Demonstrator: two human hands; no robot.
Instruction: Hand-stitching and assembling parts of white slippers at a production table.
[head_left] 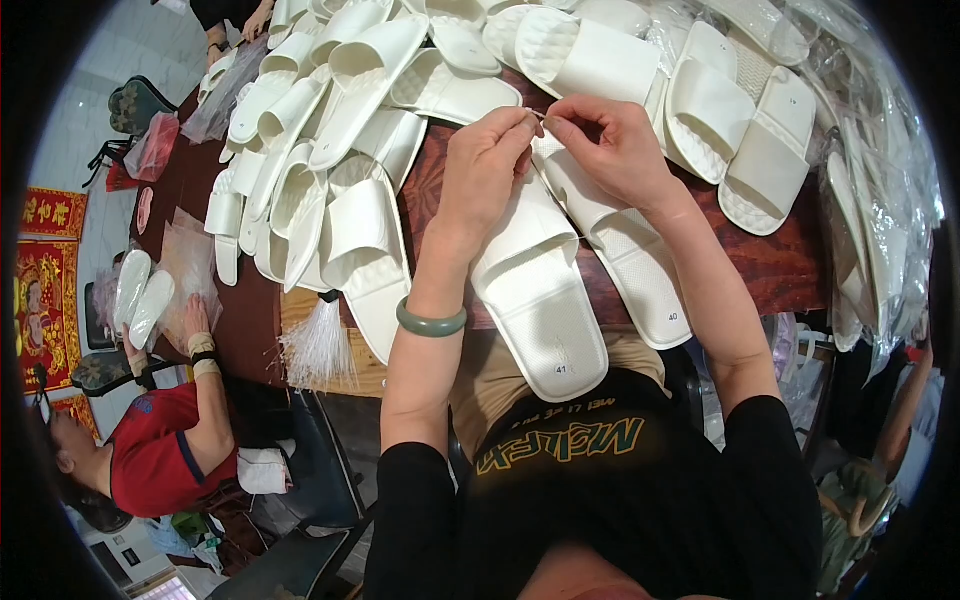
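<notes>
Two white slippers lie side by side at the table's near edge, a left slipper [540,300] and a right slipper [637,262], heels toward me. My left hand [487,170] is closed in a pinch over the toe end of the left one. Close beside it, my right hand [617,152] pinches thumb against forefinger above the right one's toe. Whatever sits between the fingertips is too small to make out; a thin pale strand may run there. A bundle of thin white plastic strands [318,345] hangs over the table edge on the left.
Loose white slippers [365,80] are heaped across the far and left table. Plastic-wrapped slippers [865,215] are stacked at the right. A co-worker in a red shirt [175,450] sits at the left, handling a clear bag [187,255] beside a slipper pair [143,295]. Other people show at the edges.
</notes>
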